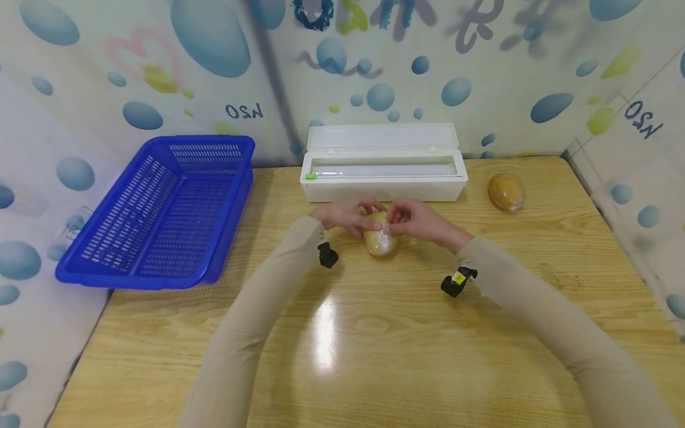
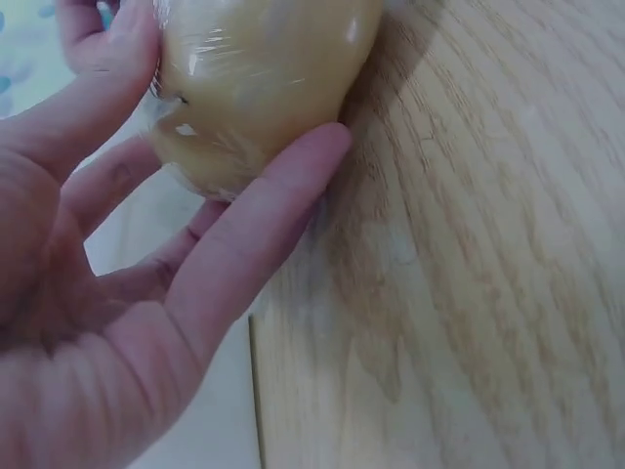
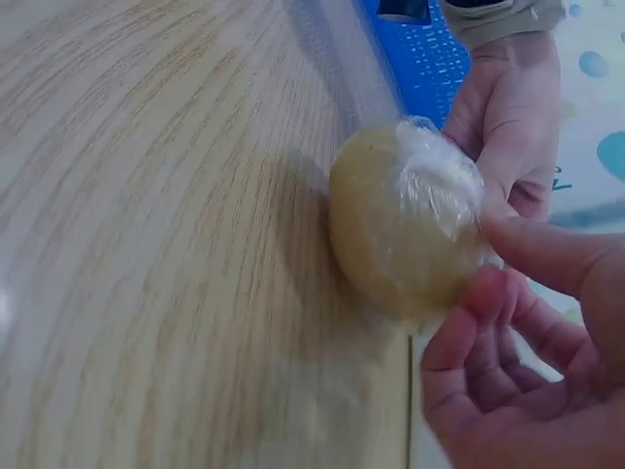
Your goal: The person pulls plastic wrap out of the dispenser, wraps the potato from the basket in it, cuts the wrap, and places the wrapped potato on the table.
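Note:
A yellow, pear-like fruit (image 1: 380, 242) wrapped in clear cling film sits at the middle of the table, in front of the white box. My left hand (image 1: 350, 215) holds it from the left, with thumb and fingers around its side in the left wrist view. From the other side, my right hand (image 1: 423, 223) pinches at the film with thumb and fingertips. Bunched, wrinkled film (image 3: 439, 171) shows on the fruit in the right wrist view. Part of the fruit is hidden behind the fingers.
A white cling film dispenser (image 1: 382, 190) with a green slider stands against the wall, lid up. Left of it is a blue plastic basket (image 1: 225, 238). Another film-wrapped, browner fruit (image 1: 506, 191) lies at the back right of the wooden table (image 1: 374, 356).

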The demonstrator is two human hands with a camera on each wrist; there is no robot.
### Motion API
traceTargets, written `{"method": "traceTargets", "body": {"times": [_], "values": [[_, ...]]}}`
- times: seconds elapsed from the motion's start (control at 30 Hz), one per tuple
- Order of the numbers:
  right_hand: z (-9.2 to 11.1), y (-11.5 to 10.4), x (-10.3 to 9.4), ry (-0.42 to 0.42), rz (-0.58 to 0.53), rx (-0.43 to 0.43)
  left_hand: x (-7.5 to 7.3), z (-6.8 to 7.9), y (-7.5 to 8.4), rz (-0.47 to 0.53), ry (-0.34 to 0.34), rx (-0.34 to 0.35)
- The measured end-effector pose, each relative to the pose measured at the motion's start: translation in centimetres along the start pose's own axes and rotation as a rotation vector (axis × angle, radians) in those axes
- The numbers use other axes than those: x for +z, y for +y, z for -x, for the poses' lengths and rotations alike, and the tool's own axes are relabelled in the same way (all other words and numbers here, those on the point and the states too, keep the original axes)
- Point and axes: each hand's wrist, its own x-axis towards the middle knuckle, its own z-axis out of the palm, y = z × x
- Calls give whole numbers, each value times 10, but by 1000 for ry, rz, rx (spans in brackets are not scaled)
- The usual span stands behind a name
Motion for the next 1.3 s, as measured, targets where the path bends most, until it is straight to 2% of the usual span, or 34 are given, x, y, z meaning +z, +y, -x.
{"method": "traceTargets", "body": {"times": [0.13,0.27,0.4,0.63,0.83,1.03,1.17,1.23,1.3], "values": [[-3,0,0,-16,-51,84,0,1,-1,8,9,16],[-5,6,-4,-65,-91,77,0,0,-4,35,16,9],[-6,8,-5,-80,-95,57,-1,-1,-5,56,7,9],[-5,3,-2,-57,-59,33,-2,2,-2,30,-2,2],[-3,5,-1,-84,39,-10,2,3,1,22,66,-26],[-4,3,1,-51,76,-16,2,6,-5,40,91,38],[-4,1,4,-21,90,-12,0,12,-8,-77,125,56],[-2,-1,7,-1,99,3,2,17,-6,-165,146,22],[-1,-2,11,28,104,16,6,20,-2,-212,145,-33]]}}
